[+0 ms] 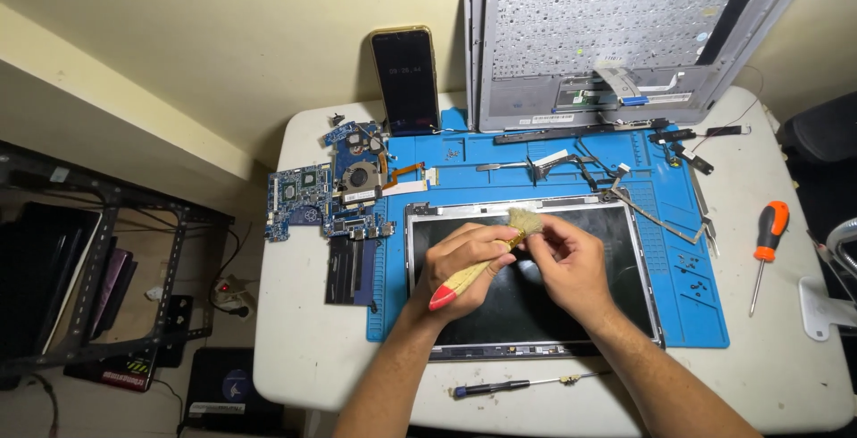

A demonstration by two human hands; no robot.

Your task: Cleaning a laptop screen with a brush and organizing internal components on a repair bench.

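Both hands are over the laptop screen [616, 259], which lies flat on the blue mat [687, 313] in the middle of the white desk [303, 349]; the left hand [469, 259] has its fingers curled tight around the pale handle of a brush [478, 264], red tip pointing down-left, bristles up at the screen's top edge; the right hand [571, 264] sits just beside it, fingers pinched narrow at the brush near the bristles, though what they actually grip is hard to make out behind the knuckles; a white label strip [555, 119] runs along the lower edge of the grey laptop shell [625, 36] leaning on the wall, its print too small to tell; a phone [406, 81] stands upright to the left of the shell, dark screen showing faint pale digits; the blue circuit board [326, 197] lies left of the screen, half off the mat; an orange-handled screwdriver [766, 246] rests well apart on the right, a slimmer dark screwdriver [518, 385] lies near the desk's front edge; the forearms hide the screen's lower middle, and the shell's top is cut off by the frame.
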